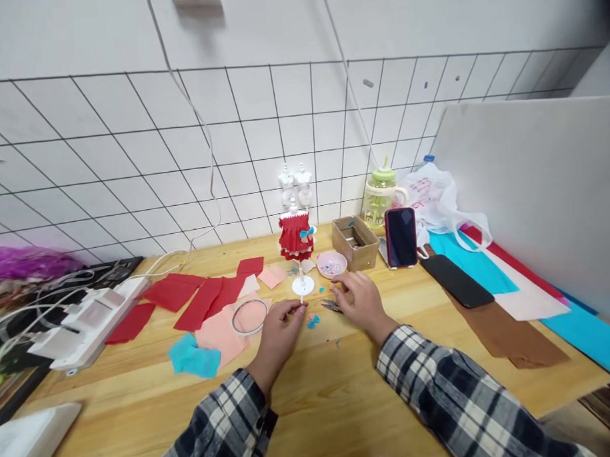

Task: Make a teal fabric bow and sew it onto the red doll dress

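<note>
A small white dress-form stand (pixel 303 286) wears a ruffled red dress (pixel 294 237) with a blue bow (pixel 306 234) at its side. In front of its base, my left hand (pixel 282 330) is closed, thumb and forefinger pressed together; whatever they hold is too small to make out. My right hand (pixel 360 298) is curled in a pinch just in front of a pink bowl (pixel 331 263) of small beads. Its fingertips hold something I cannot make out. Beside that hand lie small thread snips (pixel 332 306). A loose blue bow (pixel 313 320) lies between both hands.
Red cloth pieces (pixel 174 291), a metal ring (pixel 250 317) and teal fabric (pixel 194 356) lie left. A cardboard box (pixel 355 242), a propped phone (pixel 401 237) and a green-lidded bottle (pixel 381 196) stand behind right. A power strip (pixel 91 326) sits far left.
</note>
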Available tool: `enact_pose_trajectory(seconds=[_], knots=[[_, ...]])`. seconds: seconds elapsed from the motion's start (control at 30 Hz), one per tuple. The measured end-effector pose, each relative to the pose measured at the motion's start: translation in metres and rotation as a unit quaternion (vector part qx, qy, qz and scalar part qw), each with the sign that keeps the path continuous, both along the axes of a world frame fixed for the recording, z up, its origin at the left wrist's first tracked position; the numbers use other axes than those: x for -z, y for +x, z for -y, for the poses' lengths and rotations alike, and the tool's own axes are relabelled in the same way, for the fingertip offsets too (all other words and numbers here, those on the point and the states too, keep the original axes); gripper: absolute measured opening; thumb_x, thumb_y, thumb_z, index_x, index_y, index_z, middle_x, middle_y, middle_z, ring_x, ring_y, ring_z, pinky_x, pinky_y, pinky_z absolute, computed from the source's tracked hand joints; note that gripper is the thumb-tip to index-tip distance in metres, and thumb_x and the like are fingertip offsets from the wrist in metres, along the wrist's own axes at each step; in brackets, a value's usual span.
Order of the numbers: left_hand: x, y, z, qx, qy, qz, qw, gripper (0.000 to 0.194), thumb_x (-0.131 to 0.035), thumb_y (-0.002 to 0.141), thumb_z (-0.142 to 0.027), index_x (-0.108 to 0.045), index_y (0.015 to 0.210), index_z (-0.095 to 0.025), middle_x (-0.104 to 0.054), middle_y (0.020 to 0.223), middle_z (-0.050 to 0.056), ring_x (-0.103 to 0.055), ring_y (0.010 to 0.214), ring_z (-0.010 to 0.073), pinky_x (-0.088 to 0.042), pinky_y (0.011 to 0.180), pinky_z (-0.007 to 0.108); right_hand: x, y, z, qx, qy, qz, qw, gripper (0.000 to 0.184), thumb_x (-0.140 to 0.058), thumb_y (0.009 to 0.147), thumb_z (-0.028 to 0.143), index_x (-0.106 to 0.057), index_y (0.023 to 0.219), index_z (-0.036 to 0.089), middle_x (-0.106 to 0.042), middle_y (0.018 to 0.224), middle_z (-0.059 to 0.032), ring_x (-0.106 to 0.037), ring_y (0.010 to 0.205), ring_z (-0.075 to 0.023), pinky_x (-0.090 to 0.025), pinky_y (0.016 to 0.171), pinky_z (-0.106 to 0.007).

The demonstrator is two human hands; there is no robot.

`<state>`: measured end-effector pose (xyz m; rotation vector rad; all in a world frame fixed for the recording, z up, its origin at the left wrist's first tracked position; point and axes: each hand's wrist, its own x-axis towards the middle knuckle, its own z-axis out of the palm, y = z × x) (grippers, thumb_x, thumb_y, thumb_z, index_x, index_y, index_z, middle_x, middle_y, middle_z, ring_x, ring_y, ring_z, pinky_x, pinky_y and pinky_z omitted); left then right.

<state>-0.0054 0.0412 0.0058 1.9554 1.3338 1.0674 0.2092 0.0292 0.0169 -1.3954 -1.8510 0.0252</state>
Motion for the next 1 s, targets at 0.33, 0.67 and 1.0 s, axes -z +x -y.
enact_pose_trajectory(seconds=[0.33,0.67,1.0], knots=[[-0.001,-0.005,0.002,0.027,0.045,-0.033,0.998,0.020,-0.053,0.087,-0.031,-0.070,0.086,-0.021,-0.071,0.084,0.005,-0.061,0.081,0.0208,-0.047,0.076,0.033,-0.006,-0.048,-0.002,-0.102,0.027,0.023,0.994,0.026,-0.060,0.086,0.029,-0.065,0.111,0.023,-0.069,0.102,-0.0056,-0.055,0.097,-0.0232,-0.039,0.089,-0.040],[-0.008,0.000,0.010,0.051,0.064,-0.081,0.993,0.020,-0.052,0.089,-0.029,-0.070,0.093,-0.020,-0.072,0.089,0.006,-0.061,0.086,0.0207,-0.046,0.079,0.034,0.000,-0.035,0.002,-0.097,0.047,0.041,0.993,0.016,-0.057,0.090,0.032,-0.071,0.091,0.025,-0.070,0.092,-0.0042,-0.053,0.090,-0.0220,-0.036,0.082,-0.039],[-0.007,0.003,0.011,0.022,0.051,-0.080,0.995,0.023,-0.052,0.090,-0.035,-0.071,0.090,-0.022,-0.071,0.086,0.005,-0.061,0.082,0.0194,-0.048,0.076,0.032,0.005,-0.034,-0.003,-0.100,-0.021,-0.054,0.993,0.004,-0.064,0.082,0.021,-0.066,0.078,0.021,-0.067,0.081,-0.0012,-0.057,0.083,-0.0174,-0.041,0.077,-0.031]])
